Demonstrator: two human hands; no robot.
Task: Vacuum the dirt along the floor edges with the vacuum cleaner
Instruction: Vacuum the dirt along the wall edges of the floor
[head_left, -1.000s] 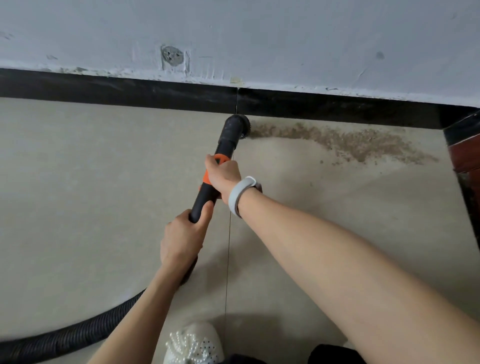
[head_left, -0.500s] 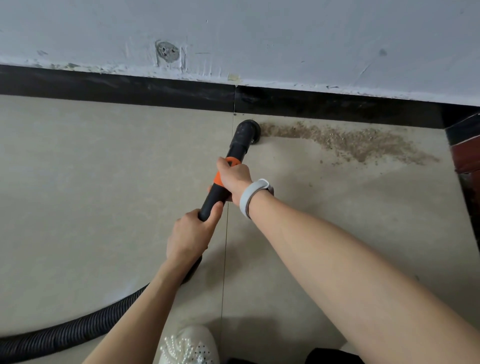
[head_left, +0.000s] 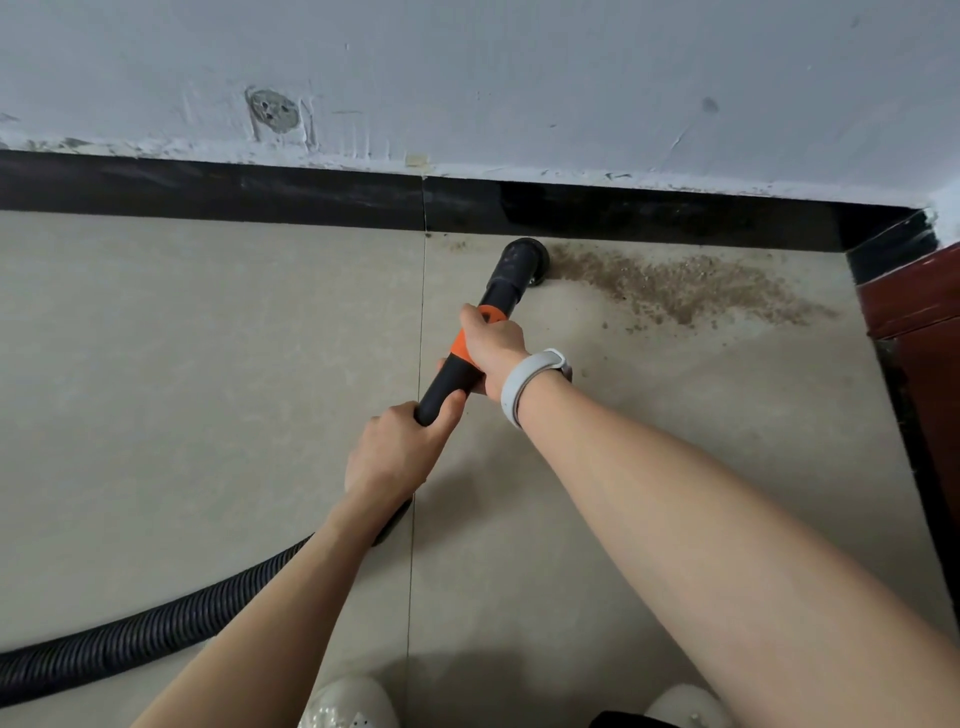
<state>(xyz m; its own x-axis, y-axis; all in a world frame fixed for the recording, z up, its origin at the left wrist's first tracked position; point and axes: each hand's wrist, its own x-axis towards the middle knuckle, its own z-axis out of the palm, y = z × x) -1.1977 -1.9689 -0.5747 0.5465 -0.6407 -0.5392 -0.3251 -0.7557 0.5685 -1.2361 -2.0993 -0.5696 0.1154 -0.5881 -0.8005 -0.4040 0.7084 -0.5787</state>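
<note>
gritty brown dirt (head_left: 691, 291) beside our round black nozzle (head_left: 519, 260); our left hand (head_left: 395, 452) and right hand (head_left: 491, 345) wrap the smooth wand (head_left: 452, 379), ribbed hose (head_left: 130, 639) trailing.

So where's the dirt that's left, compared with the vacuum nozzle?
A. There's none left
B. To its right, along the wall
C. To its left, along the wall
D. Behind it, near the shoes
B: the brown dirt spreads rightward from the nozzle along the black baseboard, toward the corner.
</note>
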